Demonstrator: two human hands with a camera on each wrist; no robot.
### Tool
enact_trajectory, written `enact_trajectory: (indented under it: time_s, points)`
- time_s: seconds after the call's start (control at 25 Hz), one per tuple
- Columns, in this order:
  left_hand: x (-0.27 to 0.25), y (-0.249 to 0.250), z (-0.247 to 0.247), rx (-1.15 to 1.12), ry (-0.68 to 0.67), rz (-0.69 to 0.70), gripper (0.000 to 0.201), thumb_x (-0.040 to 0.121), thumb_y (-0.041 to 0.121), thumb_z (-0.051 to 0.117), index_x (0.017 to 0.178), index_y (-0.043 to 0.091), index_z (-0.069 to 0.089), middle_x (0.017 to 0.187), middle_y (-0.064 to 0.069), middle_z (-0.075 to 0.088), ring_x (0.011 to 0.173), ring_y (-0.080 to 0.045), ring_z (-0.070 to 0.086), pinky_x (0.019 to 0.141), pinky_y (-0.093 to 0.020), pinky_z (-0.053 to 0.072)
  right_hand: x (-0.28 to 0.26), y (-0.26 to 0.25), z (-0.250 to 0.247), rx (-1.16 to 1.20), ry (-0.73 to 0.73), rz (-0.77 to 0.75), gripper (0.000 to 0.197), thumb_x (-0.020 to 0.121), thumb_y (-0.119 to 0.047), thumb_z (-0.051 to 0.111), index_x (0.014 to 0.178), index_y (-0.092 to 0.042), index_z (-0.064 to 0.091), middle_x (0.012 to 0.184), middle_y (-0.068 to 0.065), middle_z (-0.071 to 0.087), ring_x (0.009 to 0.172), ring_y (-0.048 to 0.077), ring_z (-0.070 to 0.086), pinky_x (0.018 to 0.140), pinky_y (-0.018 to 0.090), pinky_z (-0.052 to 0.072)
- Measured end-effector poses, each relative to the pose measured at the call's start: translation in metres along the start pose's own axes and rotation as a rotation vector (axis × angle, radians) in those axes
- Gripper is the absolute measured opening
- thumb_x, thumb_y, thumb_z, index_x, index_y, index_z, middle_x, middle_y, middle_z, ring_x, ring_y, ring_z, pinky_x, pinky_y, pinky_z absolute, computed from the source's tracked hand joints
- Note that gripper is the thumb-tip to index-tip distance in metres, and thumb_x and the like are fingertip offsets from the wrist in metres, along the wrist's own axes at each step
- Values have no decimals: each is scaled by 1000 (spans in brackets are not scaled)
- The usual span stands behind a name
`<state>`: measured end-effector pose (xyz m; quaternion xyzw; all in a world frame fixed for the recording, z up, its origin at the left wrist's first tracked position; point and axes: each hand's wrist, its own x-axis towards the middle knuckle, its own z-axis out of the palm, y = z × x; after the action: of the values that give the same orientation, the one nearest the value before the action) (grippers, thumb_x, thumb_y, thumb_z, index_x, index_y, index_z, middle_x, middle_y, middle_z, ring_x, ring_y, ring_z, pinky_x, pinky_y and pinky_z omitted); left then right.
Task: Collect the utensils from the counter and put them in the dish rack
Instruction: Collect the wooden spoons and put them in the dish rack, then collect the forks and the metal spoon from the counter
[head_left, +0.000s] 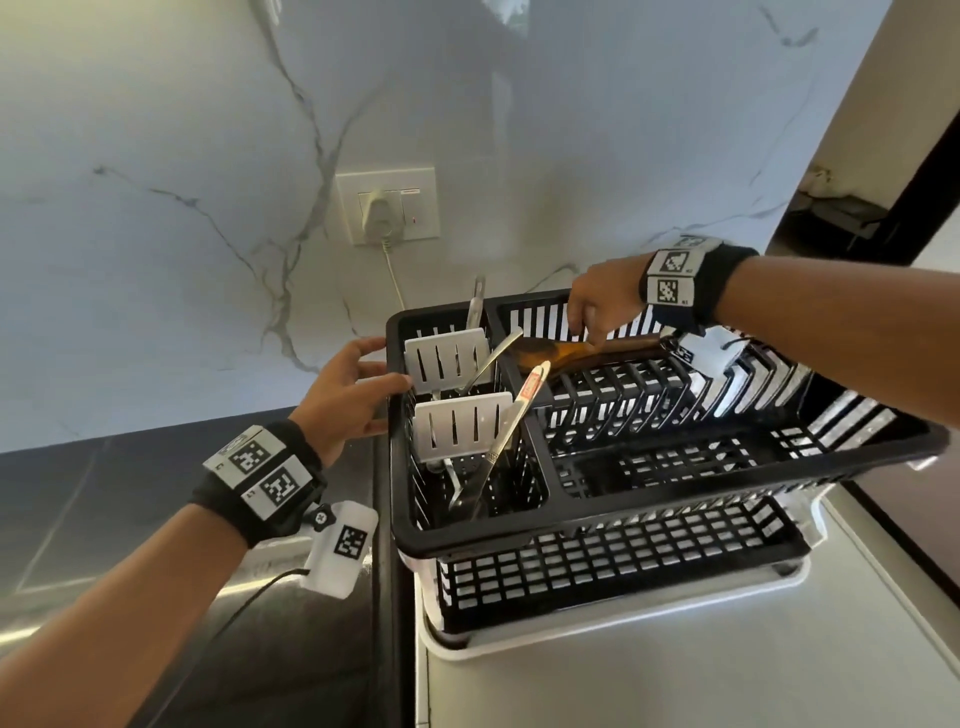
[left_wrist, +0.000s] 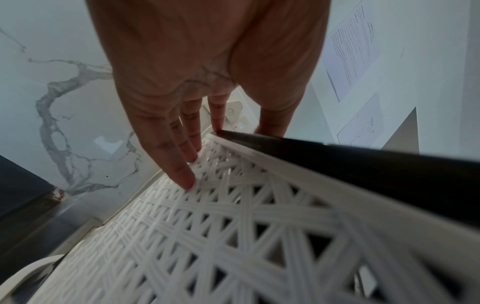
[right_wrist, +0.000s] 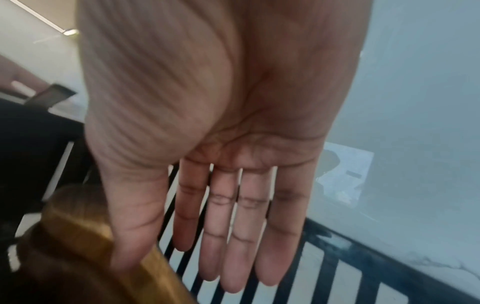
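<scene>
Our left hand (head_left: 345, 395), fingers flat, steadies the dish rack (head_left: 675, 525); our right hand (head_left: 602, 306), fingers straight, touches the wooden spoon (head_left: 561, 353); unsupported, it may slide off.

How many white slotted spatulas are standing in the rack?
2, both in the dish rack's cutlery compartment: far spatula at the back, near spatula in front. Others could be hidden.

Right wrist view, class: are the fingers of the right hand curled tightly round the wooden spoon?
No: the right hand shows an open palm with straight fingers, and the wooden spoon lies beside the thumb, ungripped.
</scene>
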<state>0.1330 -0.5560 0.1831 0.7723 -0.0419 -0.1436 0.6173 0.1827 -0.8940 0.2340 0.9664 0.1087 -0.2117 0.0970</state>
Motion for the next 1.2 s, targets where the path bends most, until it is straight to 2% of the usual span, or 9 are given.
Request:
enact_trajectory:
  time_s: [0.16, 0.28, 0.4, 0.52, 0.6, 0.72, 0.84, 1.0, 1.2]
  points:
    - [-4, -1, -7, 13, -43, -17, 55, 89, 21, 68, 138, 23, 44, 118, -8, 66, 105, -26, 68, 88, -52, 56, -15, -15, -30, 81, 161, -25, 30, 91, -41, 65, 116, -26, 70, 113, -7, 72, 108, 16, 64, 109, 46, 38]
    - [-15, -10, -27, 55, -114, 5, 46, 89, 27, 67, 132, 19, 51, 117, -9, 67, 106, -24, 67, 89, -45, 56, -25, -52, -63, 107, 313, -83, 26, 92, -39, 64, 113, -25, 71, 101, -6, 73, 95, 13, 64, 106, 44, 42]
    - [-31, -37, -79, 122, -90, 30, 33, 92, 21, 64, 124, 17, 58, 111, -8, 67, 104, -20, 65, 88, -42, 57, -21, -118, -95, 130, 391, -160, 26, 91, -41, 65, 111, -26, 73, 97, -5, 73, 88, 13, 64, 96, 38, 47]
    - [-52, -84, -158, 175, -4, -9, 23, 91, 18, 66, 113, 18, 64, 104, -7, 67, 97, -18, 65, 82, -40, 57, -9, -209, -114, 118, 399, -247, 24, 89, -39, 66, 109, -28, 74, 96, -8, 73, 82, 10, 64, 88, 33, 50]
    - [-76, -130, -234, 232, 66, -21, 18, 89, 17, 68, 106, 21, 66, 99, -5, 68, 93, -19, 65, 77, -36, 56, 13, -293, -111, 96, 361, -313, 23, 90, -36, 66, 110, -28, 73, 97, -8, 72, 81, 11, 63, 85, 30, 49]
    - [-121, -208, -363, 459, 198, -71, 22, 83, 23, 74, 104, 26, 68, 103, 0, 69, 99, -17, 66, 85, -35, 53, 62, -428, -77, 64, 256, -411, 23, 88, -35, 67, 109, -28, 75, 100, -7, 75, 87, 16, 67, 83, 28, 50]
    - [-168, -275, -479, 632, 322, -186, 31, 80, 19, 77, 110, 18, 68, 114, -5, 67, 111, -23, 62, 96, -34, 45, 118, -547, -29, 67, 121, -438, 28, 85, -43, 64, 111, -34, 72, 107, -10, 73, 99, 17, 68, 89, 36, 54]
    - [-212, -323, -580, 836, 401, -368, 41, 79, 29, 75, 117, 19, 66, 124, -11, 62, 118, -34, 57, 101, -41, 43, 166, -661, 13, 192, 67, -404, 34, 87, -43, 58, 121, -39, 64, 113, -14, 70, 108, 16, 65, 90, 34, 51]
    - [-243, -364, -630, 901, 340, -517, 53, 79, 42, 71, 128, 28, 56, 135, -1, 51, 124, -26, 50, 99, -46, 45, 205, -782, 15, 294, 31, -464, 42, 89, -45, 57, 130, -38, 58, 114, -11, 69, 111, 21, 63, 91, 38, 51]
